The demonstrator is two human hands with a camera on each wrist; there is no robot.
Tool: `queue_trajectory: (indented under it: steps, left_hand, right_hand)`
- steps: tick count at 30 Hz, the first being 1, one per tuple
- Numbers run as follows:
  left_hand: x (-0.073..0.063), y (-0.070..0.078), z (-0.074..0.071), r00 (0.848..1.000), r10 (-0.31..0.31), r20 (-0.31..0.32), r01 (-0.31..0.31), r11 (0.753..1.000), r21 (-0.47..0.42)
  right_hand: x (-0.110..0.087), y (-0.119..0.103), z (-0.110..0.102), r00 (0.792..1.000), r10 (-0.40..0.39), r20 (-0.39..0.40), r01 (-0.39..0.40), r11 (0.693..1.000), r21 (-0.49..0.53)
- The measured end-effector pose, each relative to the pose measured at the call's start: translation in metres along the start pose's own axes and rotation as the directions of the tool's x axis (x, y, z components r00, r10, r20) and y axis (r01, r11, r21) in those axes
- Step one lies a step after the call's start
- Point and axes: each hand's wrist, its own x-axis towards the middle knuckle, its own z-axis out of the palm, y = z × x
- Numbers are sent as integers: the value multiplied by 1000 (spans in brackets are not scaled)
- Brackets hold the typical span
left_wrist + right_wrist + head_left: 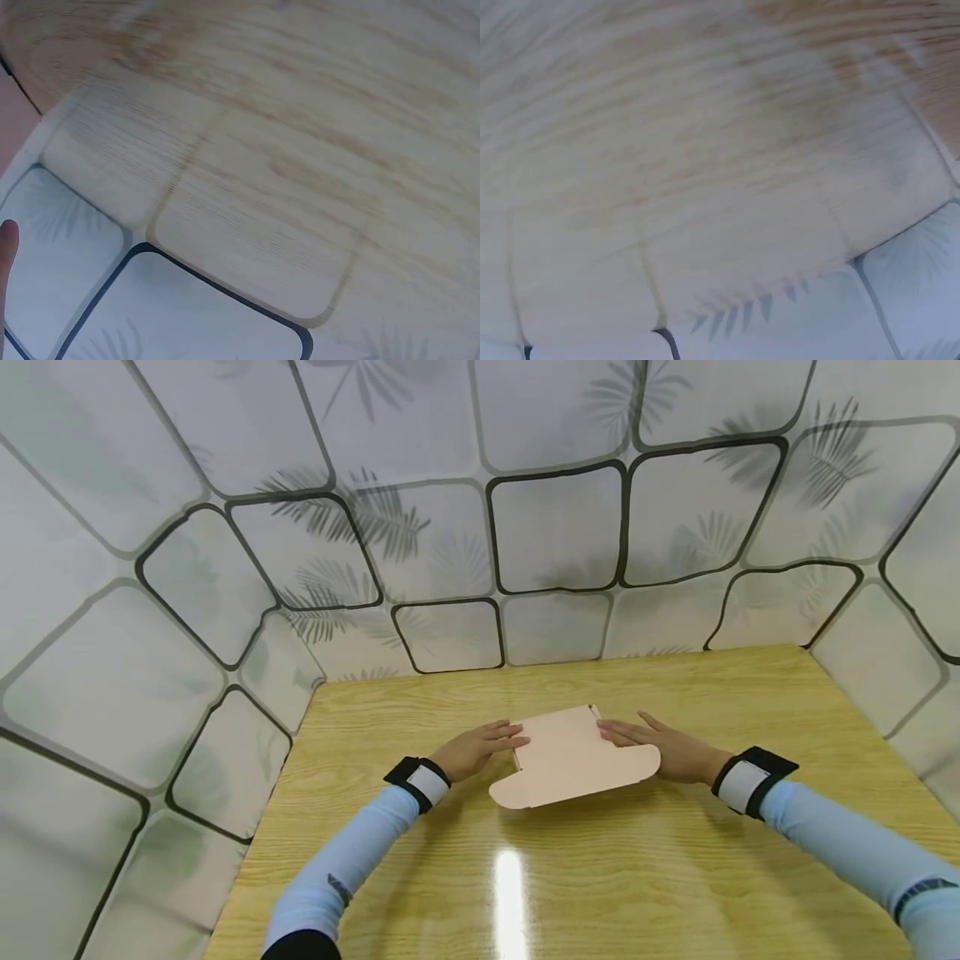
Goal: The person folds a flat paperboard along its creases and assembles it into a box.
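On the wooden table lies a pale pink cardboard box (573,752), low and flat, with a wide flap with rounded ends toward me. The flap's near edge stands slightly off the tabletop and casts a shadow. My left hand (480,750) touches the box's left edge with straight fingers. At the right edge, my right hand (671,750) rests its extended fingers against the box, thumb pointing up and away. In the left wrist view, a strip of the box (11,124) and one fingertip (7,240) show at the left border. The right wrist view shows no hand.
The yellow wood-grain table (420,877) reaches to a white curtain (555,535) with dark outlines and leaf prints at the back and both sides. A bright light reflection lies on the tabletop in front of the box.
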Motion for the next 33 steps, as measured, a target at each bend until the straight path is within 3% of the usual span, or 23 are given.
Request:
queue_trajectory:
  steps: [3, 6, 8, 9, 10, 11, 13, 15, 16, 17, 18, 21, 23, 25, 27, 30, 33]
  left_hand:
    - [3, 1, -1, 999, -45, 22, 48, 986, -158]
    - [6, 6, -6, 993, -104, 59, 116, 951, -285]
    - [9, 9, -9, 986, -139, 91, 162, 926, -340]
    - [11, 11, -11, 982, -155, 109, 184, 913, -364]
    - [12, 13, -13, 976, -172, 132, 211, 900, -383]
    - [14, 14, -15, 971, -181, 155, 229, 890, -395]
    - [18, 17, -18, 961, -187, 205, 259, 872, -416]
    - [23, 19, -20, 948, -187, 259, 286, 859, -424]
    - [25, 20, -21, 939, -187, 288, 298, 860, -414]
    - [27, 21, -21, 931, -186, 313, 307, 864, -399]
    - [29, 21, -22, 925, -184, 332, 311, 869, -385]
    - [35, 19, -23, 912, -194, 361, 314, 897, -312]
    - [36, 17, -24, 911, -202, 360, 311, 908, -279]
    - [37, 15, -25, 913, -206, 351, 310, 912, -270]
    - [36, 14, -25, 914, -211, 346, 316, 906, -282]
    - [35, 14, -24, 913, -215, 347, 327, 894, -305]
    - [33, 15, -20, 911, -220, 350, 331, 895, -300]
  right_hand:
    - [-4, 7, -2, 999, 42, 4, -42, 997, -72]
    - [-4, 11, -9, 989, 150, 5, -149, 985, -92]
    - [0, 13, -15, 964, 266, 18, -265, 964, -29]
    - [4, 14, -19, 942, 333, 34, -335, 941, 50]
    - [8, 13, -23, 914, 402, 62, -406, 900, 155]
    - [13, 11, -27, 884, 457, 98, -465, 840, 281]
    - [25, 5, -34, 828, 521, 206, -548, 676, 492]
    - [36, -5, -40, 792, 525, 311, -589, 526, 613]
    - [41, -11, -43, 782, 512, 357, -605, 481, 635]
    - [45, -17, -45, 779, 490, 391, -613, 459, 644]
    - [49, -22, -46, 779, 471, 414, -617, 461, 638]
    - [56, -33, -48, 800, 431, 417, -599, 531, 600]
    - [59, -37, -48, 817, 417, 399, -577, 585, 570]
    - [60, -40, -47, 820, 419, 390, -572, 617, 540]
    - [60, -41, -44, 813, 427, 396, -582, 623, 523]
    - [59, -41, -39, 787, 441, 431, -616, 590, 521]
    - [59, -40, -33, 774, 452, 444, -633, 591, 501]
